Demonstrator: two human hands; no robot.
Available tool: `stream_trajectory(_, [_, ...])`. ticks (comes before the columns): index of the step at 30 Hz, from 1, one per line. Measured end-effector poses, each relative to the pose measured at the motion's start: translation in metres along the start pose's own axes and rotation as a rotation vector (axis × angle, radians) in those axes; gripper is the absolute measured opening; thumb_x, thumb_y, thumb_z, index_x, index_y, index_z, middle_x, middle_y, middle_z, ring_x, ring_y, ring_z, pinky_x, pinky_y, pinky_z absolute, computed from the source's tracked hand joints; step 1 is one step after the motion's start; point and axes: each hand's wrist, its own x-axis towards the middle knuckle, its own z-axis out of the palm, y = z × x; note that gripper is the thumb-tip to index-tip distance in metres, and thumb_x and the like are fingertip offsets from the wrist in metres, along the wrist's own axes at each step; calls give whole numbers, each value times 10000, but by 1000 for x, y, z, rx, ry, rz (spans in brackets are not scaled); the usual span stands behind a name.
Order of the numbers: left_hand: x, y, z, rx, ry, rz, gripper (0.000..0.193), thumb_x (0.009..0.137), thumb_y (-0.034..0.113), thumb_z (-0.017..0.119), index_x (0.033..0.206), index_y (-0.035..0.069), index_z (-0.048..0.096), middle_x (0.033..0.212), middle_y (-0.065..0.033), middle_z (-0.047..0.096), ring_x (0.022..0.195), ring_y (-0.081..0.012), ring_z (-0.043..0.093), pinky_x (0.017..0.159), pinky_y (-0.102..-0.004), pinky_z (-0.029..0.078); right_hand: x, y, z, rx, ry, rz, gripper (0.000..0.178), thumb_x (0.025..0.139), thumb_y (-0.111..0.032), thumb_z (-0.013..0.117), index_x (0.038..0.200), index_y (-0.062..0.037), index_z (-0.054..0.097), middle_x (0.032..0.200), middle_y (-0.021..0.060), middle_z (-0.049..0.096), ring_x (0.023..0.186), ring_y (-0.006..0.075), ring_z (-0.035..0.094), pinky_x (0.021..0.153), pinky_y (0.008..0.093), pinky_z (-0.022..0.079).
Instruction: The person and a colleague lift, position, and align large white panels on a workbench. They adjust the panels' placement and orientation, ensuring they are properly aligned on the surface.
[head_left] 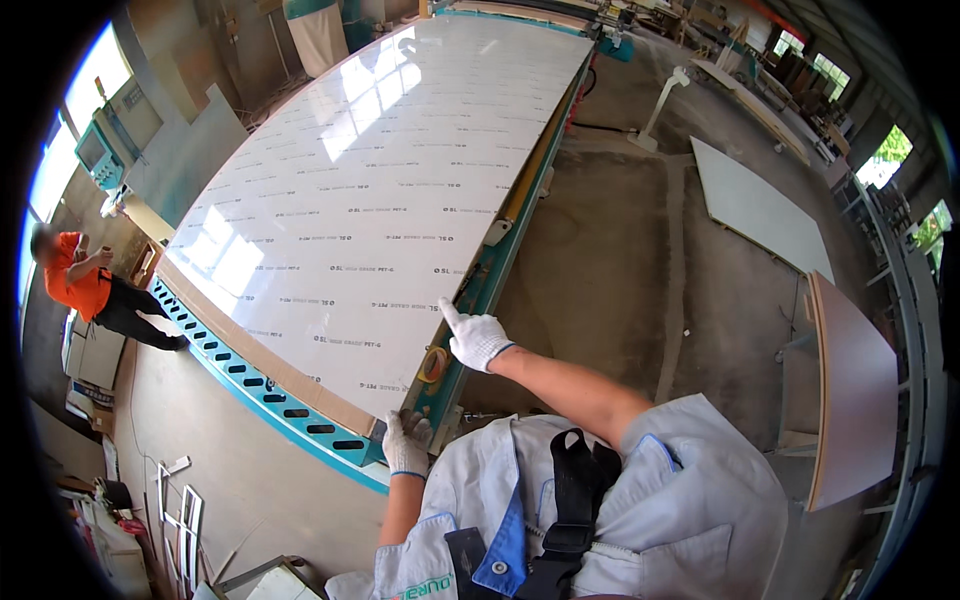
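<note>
glossy sheet lies ahead-left of both gloved hands

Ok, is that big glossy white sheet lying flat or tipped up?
Flat: the glossy white sheet lies spread across the teal-framed table, with the left hand at its near corner.

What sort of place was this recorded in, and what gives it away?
Probably a panel workshop or small factory: a large glossy sheet lies on a long teal frame, a console with a screen stands at left, and more boards are at right.
</note>
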Motion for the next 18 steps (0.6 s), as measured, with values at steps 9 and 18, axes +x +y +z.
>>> stream_trajectory(9, [27, -7, -36, -23, -242, -11, 350, 1066, 415, 561, 1070, 68, 604, 863, -88, 622, 724, -250, 598, 639, -355, 471, 18, -15, 39, -133, -233, -68, 846, 923, -130, 520, 1660, -32, 117, 949, 170, 778, 766, 324, 761, 689, 511, 570])
stream_trajectory(18, [6, 8, -15, 201, -99, 12, 392, 1074, 446, 534, 987, 67, 585, 837, -74, 594, 687, -217, 553, 600, -344, 445, 21, -18, 31, -35, -340, -16, 968, 899, -171, 629, 1666, -47, 53, 968, 203, 768, 781, 330, 764, 688, 499, 576])
